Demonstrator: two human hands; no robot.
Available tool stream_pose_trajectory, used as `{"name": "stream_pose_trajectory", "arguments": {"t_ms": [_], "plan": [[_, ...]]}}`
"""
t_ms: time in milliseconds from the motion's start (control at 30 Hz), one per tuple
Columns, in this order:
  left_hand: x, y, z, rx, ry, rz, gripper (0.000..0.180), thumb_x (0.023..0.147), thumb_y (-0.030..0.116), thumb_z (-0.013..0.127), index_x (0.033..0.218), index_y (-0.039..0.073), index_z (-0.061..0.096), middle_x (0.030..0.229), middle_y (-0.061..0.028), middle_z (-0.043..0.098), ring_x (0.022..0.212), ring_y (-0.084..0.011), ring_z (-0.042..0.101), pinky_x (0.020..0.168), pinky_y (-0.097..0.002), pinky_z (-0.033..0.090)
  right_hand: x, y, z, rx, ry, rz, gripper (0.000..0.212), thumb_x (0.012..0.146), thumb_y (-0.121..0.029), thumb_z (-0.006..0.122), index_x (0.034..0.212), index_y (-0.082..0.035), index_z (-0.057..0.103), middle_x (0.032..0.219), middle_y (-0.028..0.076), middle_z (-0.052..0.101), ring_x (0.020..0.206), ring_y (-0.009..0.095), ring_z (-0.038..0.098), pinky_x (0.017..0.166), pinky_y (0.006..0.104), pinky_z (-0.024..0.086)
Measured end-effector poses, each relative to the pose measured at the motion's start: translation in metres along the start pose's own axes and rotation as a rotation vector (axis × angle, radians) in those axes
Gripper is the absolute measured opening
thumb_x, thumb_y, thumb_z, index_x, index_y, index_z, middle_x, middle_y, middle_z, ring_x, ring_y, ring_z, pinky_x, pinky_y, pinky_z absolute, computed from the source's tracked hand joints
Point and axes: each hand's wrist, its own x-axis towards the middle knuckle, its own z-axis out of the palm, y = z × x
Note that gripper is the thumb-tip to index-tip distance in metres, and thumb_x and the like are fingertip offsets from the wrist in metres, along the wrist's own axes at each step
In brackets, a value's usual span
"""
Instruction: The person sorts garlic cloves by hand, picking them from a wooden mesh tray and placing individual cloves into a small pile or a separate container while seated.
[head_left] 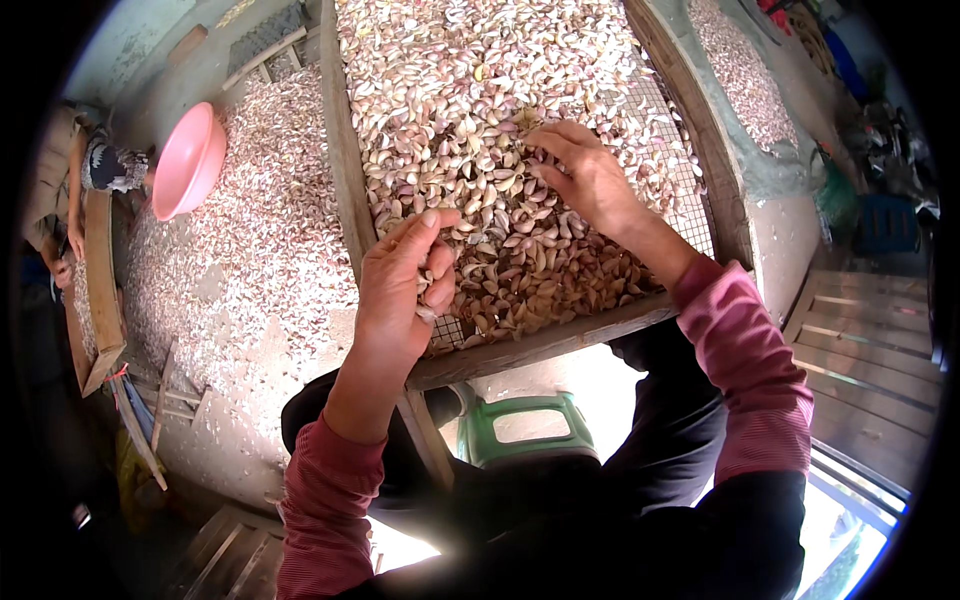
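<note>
Over the near half of a wooden-framed mesh tray [540,338], the seated person's two bare hands work apart above a spread of garlic cloves [480,165]. From where I stand, the left forearm rises steeply, its hand [393,285] at the tray's left rail, fingers curled inward, thumb extended toward the cloves along the forefinger; a few pale cloves seem tucked in the folded fingers. The right forearm slants in from the right, wrist bent a little, and the right hand [595,185] hangs palm down, fingers pointing left, thumb and forefinger parted; whether the other fingertips have hold of anything I can't tell. Loose cloves lie with tips and long axes every way, while the tray's long axis runs straight away from the person's knees.
</note>
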Motion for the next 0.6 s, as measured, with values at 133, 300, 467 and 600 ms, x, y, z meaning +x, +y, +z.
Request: {"name": "stream_pose_trajectory", "arguments": {"t_ms": [133,300,467,600], "plan": [[0.001,0.002,0.001,0.019,0.018,-0.004,0.026,0.1,0.028,0.054,0.109,0.004,0.062,0.063,0.0034,0.041,0.046,-0.0058,0.036,0.04,-0.0206,0.026,0.009,-0.015,0.031,-0.16,0.074,-0.227,0.021,0.083,-0.012,0.072,0.104,-0.009,0.069,0.114,0.009,0.062,0.103,0.022,0.06,0.085,0.0279,0.059],[-0.006,0.002,-0.013,-0.024,0.057,0.002,0.026,0.099,0.027,0.056,0.108,0.003,0.062,0.062,0.0024,0.043,0.044,-0.0066,0.038,0.039,-0.0212,0.026,-0.014,-0.019,0.017,0.007,-0.329,-0.29,0.012,0.083,-0.016,0.072,0.093,-0.009,0.07,0.091,0.006,0.066,0.083,0.02,0.065,0.071,0.0293,0.062],[-0.007,0.006,0.0,-0.037,0.022,0.039,0.027,0.099,0.027,0.057,0.108,0.003,0.064,0.062,0.002,0.044,0.044,-0.007,0.038,0.039,-0.021,0.026,0.013,-0.004,-0.002,0.023,-0.032,-0.112,0.009,0.087,-0.009,0.069,0.095,-0.005,0.071,0.087,0.012,0.067,0.081,0.021,0.067,0.067,0.0245,0.064],[-0.002,0.003,-0.001,-0.04,0.024,0.03,0.026,0.099,0.027,0.057,0.107,0.003,0.064,0.062,0.0019,0.045,0.044,-0.0069,0.039,0.039,-0.0206,0.026,0.049,-0.007,0.017,-0.077,0.0,-0.314,0.011,0.086,-0.008,0.068,0.096,-0.005,0.071,0.093,0.013,0.067,0.083,0.021,0.068,0.074,0.0261,0.063]]}}
